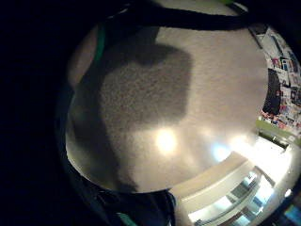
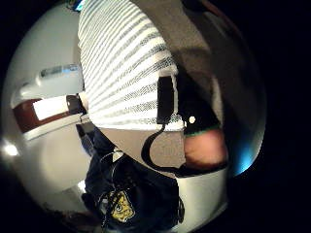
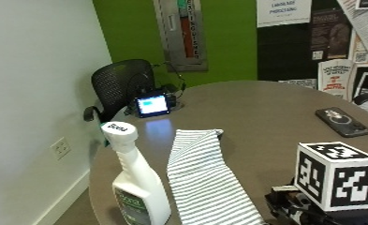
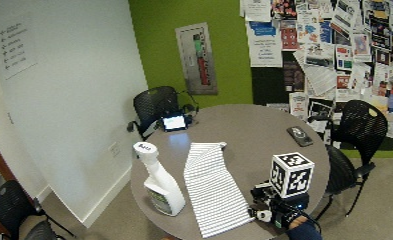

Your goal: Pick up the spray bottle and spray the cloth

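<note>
The gloved hand (image 4: 279,210) rests beside the cloth (image 3: 205,180) (fingers unseen, can't tell), bottle (image 3: 136,185) untouched.

Even room light; ceiling-light glare and a broad shadow on the table (image 1: 202,94).

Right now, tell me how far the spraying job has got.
Nothing looks done yet. The spray bottle stands upright on the table beside the striped cloth, untouched. The gloved right hand is over the table on the cloth's other side, holding nothing that shows. Left: pick up the bottle and spray the cloth.
</note>
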A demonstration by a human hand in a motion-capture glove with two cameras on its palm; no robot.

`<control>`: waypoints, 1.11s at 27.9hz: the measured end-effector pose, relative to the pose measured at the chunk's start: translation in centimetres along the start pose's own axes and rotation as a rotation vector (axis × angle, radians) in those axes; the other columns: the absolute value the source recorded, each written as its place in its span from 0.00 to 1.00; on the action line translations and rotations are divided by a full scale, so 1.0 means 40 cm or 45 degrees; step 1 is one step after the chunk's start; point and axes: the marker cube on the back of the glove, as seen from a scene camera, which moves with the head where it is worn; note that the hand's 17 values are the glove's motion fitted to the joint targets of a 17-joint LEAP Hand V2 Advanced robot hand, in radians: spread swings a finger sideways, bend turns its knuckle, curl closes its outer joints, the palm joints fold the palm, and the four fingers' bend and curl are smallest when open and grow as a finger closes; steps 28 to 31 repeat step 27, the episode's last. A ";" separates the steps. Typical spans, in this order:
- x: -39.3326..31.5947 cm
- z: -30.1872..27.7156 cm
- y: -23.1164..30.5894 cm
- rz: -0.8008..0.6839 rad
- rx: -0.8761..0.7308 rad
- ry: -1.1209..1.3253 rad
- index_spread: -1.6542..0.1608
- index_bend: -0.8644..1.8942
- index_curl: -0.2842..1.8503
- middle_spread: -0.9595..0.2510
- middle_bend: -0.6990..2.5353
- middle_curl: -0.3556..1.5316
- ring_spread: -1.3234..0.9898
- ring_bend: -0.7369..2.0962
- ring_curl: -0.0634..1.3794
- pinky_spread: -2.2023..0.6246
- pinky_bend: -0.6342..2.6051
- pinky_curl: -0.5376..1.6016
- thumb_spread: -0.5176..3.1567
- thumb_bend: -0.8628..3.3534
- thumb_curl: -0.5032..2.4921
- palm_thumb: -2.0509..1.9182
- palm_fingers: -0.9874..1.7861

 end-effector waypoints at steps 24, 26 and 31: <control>0.020 0.041 -0.054 -0.060 0.319 -0.082 0.68 0.40 0.30 0.79 0.27 0.35 0.59 0.32 0.19 0.88 0.28 0.39 0.55 0.20 0.29 0.65 0.43; 0.025 0.031 -0.055 -0.056 0.327 -0.078 0.68 0.40 0.30 0.80 0.27 0.35 0.59 0.32 0.18 0.88 0.28 0.39 0.55 0.20 0.29 0.65 0.44; 0.026 0.029 -0.055 -0.055 0.329 -0.077 0.68 0.40 0.30 0.80 0.27 0.35 0.60 0.32 0.18 0.88 0.28 0.39 0.55 0.20 0.29 0.65 0.44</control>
